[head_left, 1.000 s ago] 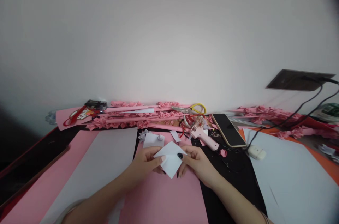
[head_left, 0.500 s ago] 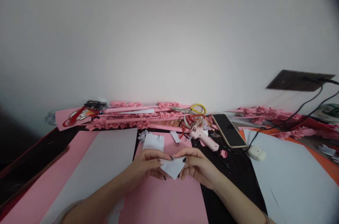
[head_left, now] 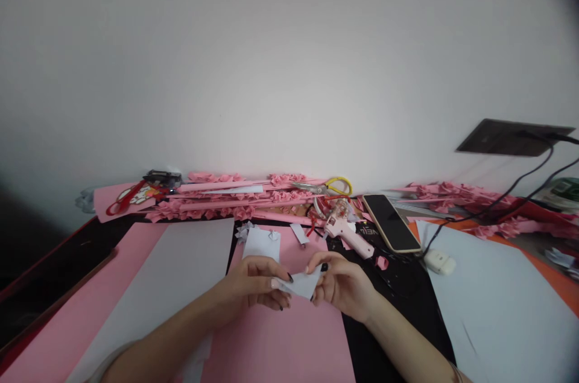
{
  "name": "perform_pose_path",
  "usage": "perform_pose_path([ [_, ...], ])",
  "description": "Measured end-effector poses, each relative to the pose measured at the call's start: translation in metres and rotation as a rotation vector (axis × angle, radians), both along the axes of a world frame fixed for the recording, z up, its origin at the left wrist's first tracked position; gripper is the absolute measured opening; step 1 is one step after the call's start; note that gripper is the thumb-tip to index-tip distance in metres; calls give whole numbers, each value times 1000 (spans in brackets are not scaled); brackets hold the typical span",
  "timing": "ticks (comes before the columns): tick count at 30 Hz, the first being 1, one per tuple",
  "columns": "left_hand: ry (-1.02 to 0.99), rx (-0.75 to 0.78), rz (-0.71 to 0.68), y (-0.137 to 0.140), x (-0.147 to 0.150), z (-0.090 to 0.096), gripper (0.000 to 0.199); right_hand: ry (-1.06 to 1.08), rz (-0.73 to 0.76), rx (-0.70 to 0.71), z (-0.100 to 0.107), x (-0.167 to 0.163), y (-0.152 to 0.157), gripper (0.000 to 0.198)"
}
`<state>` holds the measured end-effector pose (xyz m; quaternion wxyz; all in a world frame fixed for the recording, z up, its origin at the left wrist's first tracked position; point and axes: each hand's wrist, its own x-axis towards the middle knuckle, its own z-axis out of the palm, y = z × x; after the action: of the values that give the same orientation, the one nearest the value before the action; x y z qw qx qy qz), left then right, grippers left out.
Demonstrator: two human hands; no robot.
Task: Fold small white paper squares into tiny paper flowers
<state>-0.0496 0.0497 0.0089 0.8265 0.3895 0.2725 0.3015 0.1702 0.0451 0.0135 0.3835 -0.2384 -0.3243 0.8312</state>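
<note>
A small folded piece of white paper (head_left: 302, 285) is held up between both hands, above a large pink sheet (head_left: 280, 344). My left hand (head_left: 259, 281) pinches its left end between thumb and fingers. On the other side, my right hand (head_left: 339, 283) grips the right edge, fingertips curled round it. Just behind my left hand lies a white paper square (head_left: 262, 242), with small folded white pieces (head_left: 244, 231) at its upper left corner.
A pink glue gun (head_left: 350, 235), a phone (head_left: 391, 223) and yellow-handled scissors (head_left: 337, 186) lie behind my hands. Pink paper flowers (head_left: 203, 211) line the wall. A white earbud case (head_left: 439, 262) rests on the white sheet (head_left: 502, 310) at right, near black cables (head_left: 511, 187).
The white paper has turned between my hands: its point, which faced down towards me, now tilts to the right. My right hand has shifted its grip slightly to the right.
</note>
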Motion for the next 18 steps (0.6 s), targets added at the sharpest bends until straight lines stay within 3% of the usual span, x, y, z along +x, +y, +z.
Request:
perform_pose_path([
  [9, 58, 70, 89, -1, 2, 4, 14, -22, -109, -3, -3, 3, 2, 18],
  [13, 90, 77, 154, 1, 3, 2, 20, 18, -175, 1, -3, 3, 3, 16],
  [18, 115, 186, 121, 3, 4, -3, 33, -5, -196, 2, -3, 3, 4, 14],
])
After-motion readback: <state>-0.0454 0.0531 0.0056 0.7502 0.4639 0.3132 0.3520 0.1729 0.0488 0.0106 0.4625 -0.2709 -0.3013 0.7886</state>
